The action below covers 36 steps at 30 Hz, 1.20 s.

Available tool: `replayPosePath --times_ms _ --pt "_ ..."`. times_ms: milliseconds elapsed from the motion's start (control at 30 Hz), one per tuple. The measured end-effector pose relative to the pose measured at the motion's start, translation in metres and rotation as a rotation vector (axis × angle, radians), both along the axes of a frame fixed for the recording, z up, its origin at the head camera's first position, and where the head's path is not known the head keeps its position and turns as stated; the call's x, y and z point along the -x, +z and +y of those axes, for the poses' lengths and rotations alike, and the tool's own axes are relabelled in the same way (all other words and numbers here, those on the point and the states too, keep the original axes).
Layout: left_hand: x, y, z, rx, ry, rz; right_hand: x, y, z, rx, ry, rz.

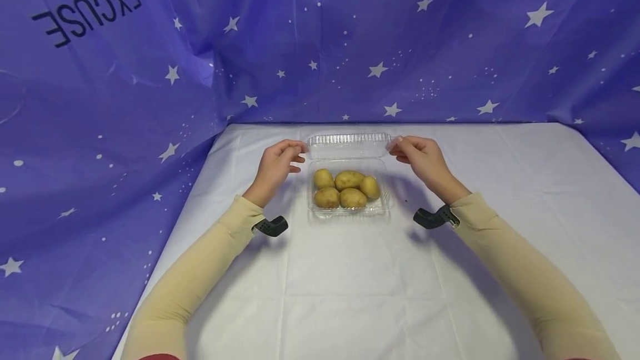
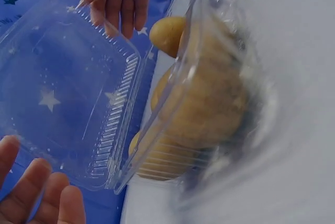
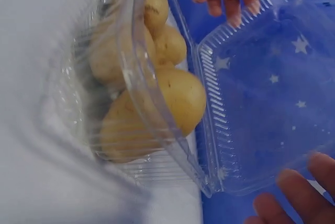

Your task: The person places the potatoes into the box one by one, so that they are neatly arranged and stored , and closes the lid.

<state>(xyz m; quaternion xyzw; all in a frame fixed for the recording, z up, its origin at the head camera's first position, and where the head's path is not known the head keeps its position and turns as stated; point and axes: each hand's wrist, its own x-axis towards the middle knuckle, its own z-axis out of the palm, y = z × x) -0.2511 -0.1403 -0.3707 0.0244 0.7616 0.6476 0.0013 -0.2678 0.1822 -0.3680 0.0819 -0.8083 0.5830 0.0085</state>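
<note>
A clear plastic clamshell container (image 1: 312, 213) sits on the table with several yellow potatoes (image 1: 353, 198) in its base. Its hinged lid (image 1: 348, 151) stands raised at the far side. My left hand (image 1: 275, 166) pinches the lid's left edge between thumb and forefinger, the other fingers loosely bent. At the opposite edge, my right hand (image 1: 424, 159) pinches the lid in the same way. The left wrist view shows the left fingertips (image 2: 39, 182) at the lid's edge, with the ribbed lid wall (image 2: 112, 119) beside the potatoes. No potato is in either hand.
A white cloth covers the table (image 1: 360, 293). Behind it and along the left hangs a blue curtain (image 1: 320, 43) with white stars and dark lettering. Black wrist mounts (image 1: 272, 226) stick out under both forearms, near the container's sides.
</note>
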Motion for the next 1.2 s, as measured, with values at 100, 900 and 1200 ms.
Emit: replayPosePath --times_ms 100,900,1200 --pt "-0.007 -0.001 -0.002 0.013 -0.021 -0.014 -0.008 0.002 0.001 0.016 -0.005 -0.009" --pt "-0.05 -0.018 -0.011 0.046 -0.13 0.058 -0.052 -0.004 0.008 -0.246 0.039 0.097" --pt "-0.056 -0.025 -0.009 0.023 -0.127 0.087 -0.058 -0.01 0.005 -0.233 0.027 0.108"
